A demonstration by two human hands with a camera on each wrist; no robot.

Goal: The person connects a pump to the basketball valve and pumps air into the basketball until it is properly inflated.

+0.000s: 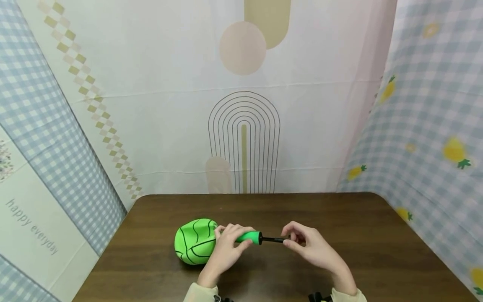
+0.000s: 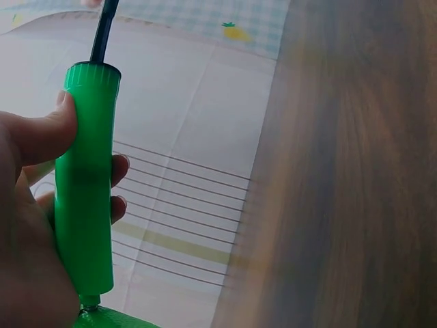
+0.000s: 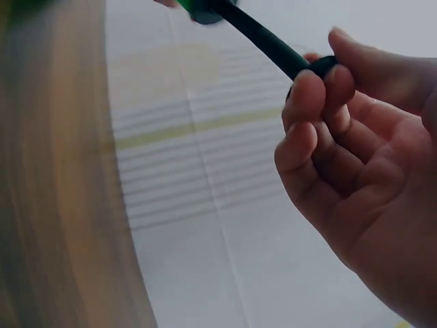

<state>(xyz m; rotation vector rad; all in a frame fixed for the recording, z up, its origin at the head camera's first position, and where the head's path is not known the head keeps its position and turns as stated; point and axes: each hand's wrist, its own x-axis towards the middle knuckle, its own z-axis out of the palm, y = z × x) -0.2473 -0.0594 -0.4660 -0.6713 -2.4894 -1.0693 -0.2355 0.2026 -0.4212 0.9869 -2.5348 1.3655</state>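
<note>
L hand (image 1: 230,247) was wrapped round a bright green, smooth plastic cylinder, the pump barrel (image 2: 85,178), thumb on one side & fingertips showing on the other, so a fairly narrow grip w/ the barrel in it. Barrel lay approx. level above the brown wood-grain table (image 1: 377,251), ribbed collar toward the R hand (image 1: 313,247). A thin, straight black rod (image 1: 273,240) ran out of that collar; its inner part was inside the barrel, so how much was in there I couldn't tell. R hand had fingers curled & thumb closed in, pinching the small black handle (image 3: 323,66) at the rod's outer end; handle mostly hidden by fingertips.

At the barrel's other end a short narrow neck (image 2: 90,301) met the bright green ball w/ black curved lines (image 1: 194,241), glossy & rather lumpy in outline. Ball sat on the table, just beside L hand, on its left; its inside & how full it was couldn't be seen. Exact fit of neck & ball: can't tell, cut off at the pic's edge.

Cream sleeves (image 1: 200,293) showed at both forearms, w/ small dark gear (image 1: 315,298) near the R wrist. Behind the table hung a pale cloth w/ arch lines (image 1: 162,63), blue-white checked cloth (image 1: 426,96) to the right, w/ yellow pineapples
</note>
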